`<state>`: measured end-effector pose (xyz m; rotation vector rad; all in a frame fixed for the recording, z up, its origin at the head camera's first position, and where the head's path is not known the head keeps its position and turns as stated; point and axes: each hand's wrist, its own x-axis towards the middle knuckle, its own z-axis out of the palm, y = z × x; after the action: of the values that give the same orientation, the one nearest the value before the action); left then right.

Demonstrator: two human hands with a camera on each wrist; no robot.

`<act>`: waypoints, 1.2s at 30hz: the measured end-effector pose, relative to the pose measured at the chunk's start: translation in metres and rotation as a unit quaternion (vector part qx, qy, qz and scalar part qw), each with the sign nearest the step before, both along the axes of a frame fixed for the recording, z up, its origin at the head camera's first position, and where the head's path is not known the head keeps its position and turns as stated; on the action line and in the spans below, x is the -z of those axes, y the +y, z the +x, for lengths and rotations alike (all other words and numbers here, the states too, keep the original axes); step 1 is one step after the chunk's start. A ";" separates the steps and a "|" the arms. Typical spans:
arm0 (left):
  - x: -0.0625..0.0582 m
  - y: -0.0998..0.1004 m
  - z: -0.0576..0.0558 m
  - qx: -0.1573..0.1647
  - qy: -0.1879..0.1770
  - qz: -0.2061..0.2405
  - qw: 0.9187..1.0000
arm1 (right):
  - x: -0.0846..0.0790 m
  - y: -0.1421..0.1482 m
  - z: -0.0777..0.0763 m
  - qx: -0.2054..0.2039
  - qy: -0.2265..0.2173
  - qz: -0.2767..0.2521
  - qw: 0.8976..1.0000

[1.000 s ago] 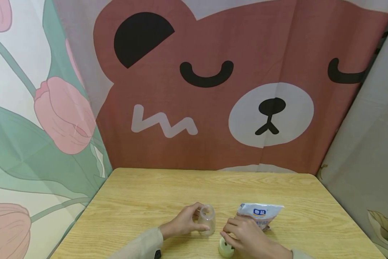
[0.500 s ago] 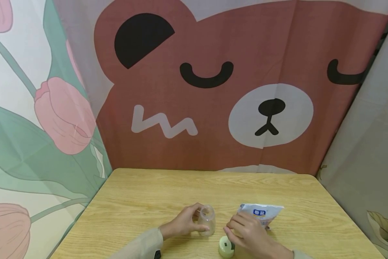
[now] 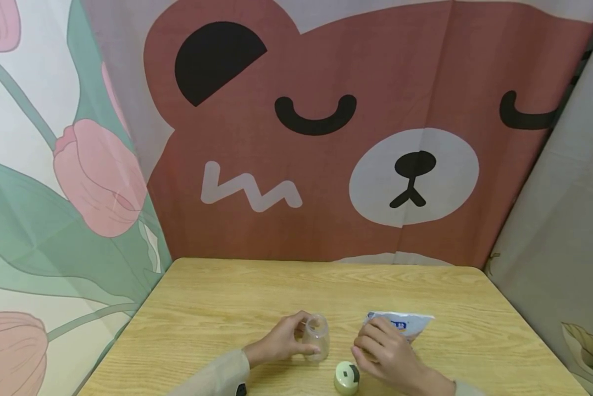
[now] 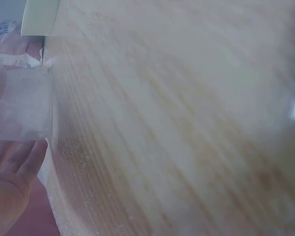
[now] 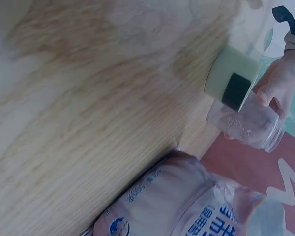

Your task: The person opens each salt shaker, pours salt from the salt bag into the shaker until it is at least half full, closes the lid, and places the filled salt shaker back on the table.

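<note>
With thumb and fingers on either side, my left hand point(image 3: 278, 342) holds a clear, open-mouthed jar point(image 3: 319, 335) upright on the table. A pale green lid point(image 3: 344, 378) with a dark flap sits on the table between my hands, apart from the jar. My right hand point(image 3: 387, 355) is just right of the lid, its fingers loosely curled with nothing visible in them. Behind it, partly hidden, stands a white and pink printed bag point(image 3: 419, 325). The right wrist view shows the bag point(image 5: 162, 201) close up, with the lid point(image 5: 223, 76) and jar point(image 5: 248, 123) beyond.
The wooden table point(image 3: 227, 297) carries these things near its front edge. Small white grains point(image 4: 83, 157) lie on the tabletop in the left wrist view. A bear-printed curtain point(image 3: 326, 181) hangs behind the table, and patterned cloth closes off both sides.
My right hand has come off the lid and shifted to the right, in front of the bag, uncovering the lid's top. The left hand and the jar have stayed in place.
</note>
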<state>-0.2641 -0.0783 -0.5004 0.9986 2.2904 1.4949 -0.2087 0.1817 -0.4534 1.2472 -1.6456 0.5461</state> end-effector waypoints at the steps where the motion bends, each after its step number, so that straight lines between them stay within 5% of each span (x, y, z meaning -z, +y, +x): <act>1: 0.000 0.000 0.000 -0.001 -0.003 0.000 1.000 | -0.002 0.001 0.000 0.000 0.007 -0.004 1.000; 26: 0.003 0.000 0.000 0.001 -0.003 0.005 1.000 | -0.002 0.041 -0.014 0.129 0.064 -0.066 0.987; 36: 0.000 0.000 0.000 -0.007 -0.008 -0.004 1.000 | 0.005 0.060 -0.021 0.171 0.036 -0.101 0.979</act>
<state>-0.2638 -0.0779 -0.5001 0.9675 2.2947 1.4919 -0.2298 0.2412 -0.4588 0.8050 -1.6527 0.4352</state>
